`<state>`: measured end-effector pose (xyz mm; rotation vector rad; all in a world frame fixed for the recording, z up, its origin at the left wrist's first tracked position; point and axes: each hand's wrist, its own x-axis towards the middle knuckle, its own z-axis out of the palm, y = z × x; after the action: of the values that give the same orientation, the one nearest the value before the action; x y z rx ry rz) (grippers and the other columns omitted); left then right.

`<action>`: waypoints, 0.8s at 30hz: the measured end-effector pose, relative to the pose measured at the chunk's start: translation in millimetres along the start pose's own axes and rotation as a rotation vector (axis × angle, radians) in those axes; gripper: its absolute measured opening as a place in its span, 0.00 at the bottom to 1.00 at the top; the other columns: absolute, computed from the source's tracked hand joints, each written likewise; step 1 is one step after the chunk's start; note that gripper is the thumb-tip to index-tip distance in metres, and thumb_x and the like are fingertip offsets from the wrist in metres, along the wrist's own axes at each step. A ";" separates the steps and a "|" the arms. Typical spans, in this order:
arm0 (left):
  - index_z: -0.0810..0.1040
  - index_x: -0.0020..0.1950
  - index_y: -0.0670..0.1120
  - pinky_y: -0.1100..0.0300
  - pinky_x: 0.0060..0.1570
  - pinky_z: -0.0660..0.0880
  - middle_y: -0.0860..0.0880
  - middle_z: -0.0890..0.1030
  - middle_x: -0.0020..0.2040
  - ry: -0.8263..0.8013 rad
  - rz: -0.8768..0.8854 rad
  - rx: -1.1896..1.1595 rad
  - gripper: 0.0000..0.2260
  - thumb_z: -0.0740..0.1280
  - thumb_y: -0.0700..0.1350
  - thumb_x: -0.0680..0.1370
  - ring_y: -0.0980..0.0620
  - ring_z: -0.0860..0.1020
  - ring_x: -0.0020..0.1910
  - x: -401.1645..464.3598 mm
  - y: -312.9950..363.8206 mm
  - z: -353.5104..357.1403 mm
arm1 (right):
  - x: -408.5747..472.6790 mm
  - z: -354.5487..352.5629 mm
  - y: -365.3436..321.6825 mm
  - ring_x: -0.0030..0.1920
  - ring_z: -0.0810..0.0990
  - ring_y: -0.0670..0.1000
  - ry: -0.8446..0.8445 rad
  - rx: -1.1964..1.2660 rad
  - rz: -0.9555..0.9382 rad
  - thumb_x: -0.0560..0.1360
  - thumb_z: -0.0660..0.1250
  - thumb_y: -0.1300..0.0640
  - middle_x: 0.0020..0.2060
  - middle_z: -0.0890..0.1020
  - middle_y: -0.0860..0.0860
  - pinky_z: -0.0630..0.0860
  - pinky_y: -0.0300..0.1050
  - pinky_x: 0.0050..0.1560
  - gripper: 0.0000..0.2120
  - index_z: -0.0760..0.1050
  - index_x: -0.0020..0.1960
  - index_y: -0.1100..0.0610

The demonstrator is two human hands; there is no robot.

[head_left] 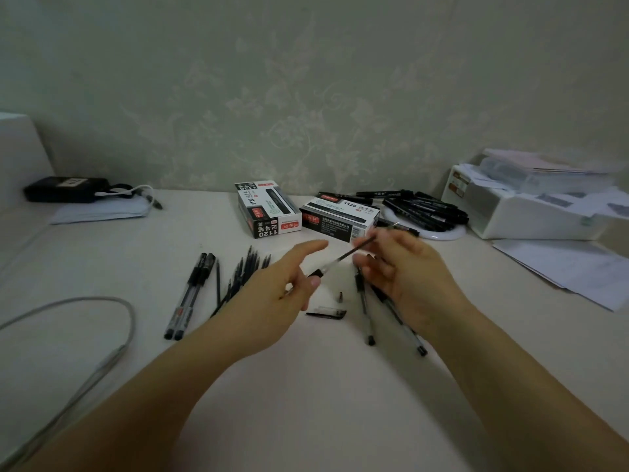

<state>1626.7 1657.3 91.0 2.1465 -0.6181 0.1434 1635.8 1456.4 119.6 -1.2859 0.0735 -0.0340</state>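
Observation:
Above the middle of the white table (306,386), my left hand (272,294) holds the lower, black-gripped end of a clear pen barrel (332,264). My right hand (405,267) pinches a thin dark refill (362,245) that runs into the barrel's upper end. Below the hands lie a black pen cap (326,313) and a small pen tip (340,296). Two whole pens (189,296) lie side by side to the left, next to a bunch of loose refills (241,270). More pens (366,318) lie under my right hand.
Two marker boxes (269,207) (340,216) stand at the back centre. A heap of black markers (422,209) sits on a white round dish. A white tray with papers (531,206) is at the right, a black adapter (66,189) at the left, and a grey cable (102,335) at the front left.

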 end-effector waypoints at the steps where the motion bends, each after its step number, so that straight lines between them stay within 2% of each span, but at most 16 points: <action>1: 0.62 0.70 0.67 0.74 0.39 0.69 0.60 0.76 0.37 0.004 -0.009 0.011 0.18 0.58 0.51 0.82 0.62 0.75 0.37 -0.5 -0.9 -0.4 | 3.2 -6.7 -6.0 0.38 0.84 0.47 0.073 0.034 -0.042 0.81 0.63 0.56 0.44 0.87 0.51 0.80 0.38 0.38 0.08 0.80 0.53 0.57; 3: 0.64 0.69 0.66 0.73 0.40 0.71 0.61 0.76 0.39 0.017 -0.019 0.044 0.17 0.58 0.51 0.82 0.60 0.76 0.39 -1.4 -2.0 -1.3 | 9.7 -23.9 -15.9 0.33 0.82 0.44 0.198 -0.117 -0.151 0.80 0.65 0.55 0.37 0.86 0.48 0.79 0.36 0.35 0.07 0.81 0.50 0.56; 5: 0.65 0.68 0.65 0.70 0.42 0.73 0.61 0.76 0.40 0.022 -0.026 0.075 0.16 0.58 0.51 0.82 0.60 0.76 0.40 -2.1 -2.3 -1.9 | 17.8 -44.4 -17.9 0.33 0.81 0.44 0.302 -0.565 -0.244 0.78 0.68 0.53 0.34 0.85 0.47 0.79 0.39 0.37 0.06 0.83 0.47 0.53; 7: 0.66 0.67 0.65 0.67 0.44 0.74 0.62 0.76 0.41 0.019 -0.032 0.096 0.15 0.58 0.51 0.82 0.61 0.77 0.41 -2.6 -1.9 -1.8 | 25.0 -60.0 -15.3 0.35 0.81 0.47 0.388 -0.920 -0.318 0.77 0.70 0.52 0.34 0.84 0.47 0.79 0.43 0.41 0.06 0.83 0.43 0.52; 10: 0.67 0.67 0.64 0.69 0.41 0.73 0.62 0.76 0.41 0.023 -0.031 0.133 0.15 0.58 0.51 0.82 0.62 0.77 0.41 -3.1 -2.1 -1.6 | 31.7 -72.1 -7.7 0.35 0.80 0.49 0.468 -1.183 -0.341 0.76 0.71 0.54 0.35 0.84 0.52 0.75 0.40 0.37 0.07 0.83 0.41 0.55; 13: 0.69 0.65 0.63 0.70 0.37 0.71 0.58 0.76 0.39 0.039 -0.039 0.173 0.13 0.58 0.51 0.81 0.61 0.77 0.39 -3.6 -3.5 -1.8 | 35.6 -76.9 -1.3 0.37 0.81 0.54 0.465 -1.318 -0.298 0.76 0.71 0.55 0.37 0.84 0.56 0.78 0.45 0.42 0.07 0.84 0.44 0.58; 16: 0.71 0.63 0.62 0.69 0.37 0.72 0.56 0.76 0.38 0.061 -0.046 0.216 0.11 0.59 0.51 0.81 0.60 0.76 0.38 -3.7 -3.4 -2.3 | 36.3 -77.9 0.6 0.38 0.81 0.55 0.442 -1.387 -0.250 0.76 0.71 0.56 0.38 0.84 0.56 0.78 0.45 0.40 0.07 0.84 0.45 0.58; 21: 0.73 0.58 0.60 0.71 0.32 0.64 0.58 0.75 0.39 0.135 -0.082 0.322 0.07 0.60 0.54 0.80 0.62 0.75 0.36 -2.6 -3.8 -6.0 | 37.2 -77.4 0.8 0.39 0.80 0.55 0.433 -1.430 -0.216 0.76 0.70 0.56 0.39 0.83 0.56 0.79 0.47 0.43 0.07 0.84 0.46 0.59; 24: 0.75 0.55 0.57 0.68 0.35 0.66 0.58 0.76 0.40 0.217 -0.152 0.385 0.06 0.64 0.54 0.78 0.62 0.74 0.37 -2.5 -9.1 -11.0 | 38.2 -77.1 1.1 0.39 0.80 0.55 0.428 -1.433 -0.208 0.77 0.69 0.57 0.39 0.83 0.56 0.76 0.45 0.41 0.07 0.84 0.47 0.59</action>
<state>1630.1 1671.3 90.3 2.4935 -0.3163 0.4357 1668.2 1380.4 95.7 -2.6969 0.3770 -0.5106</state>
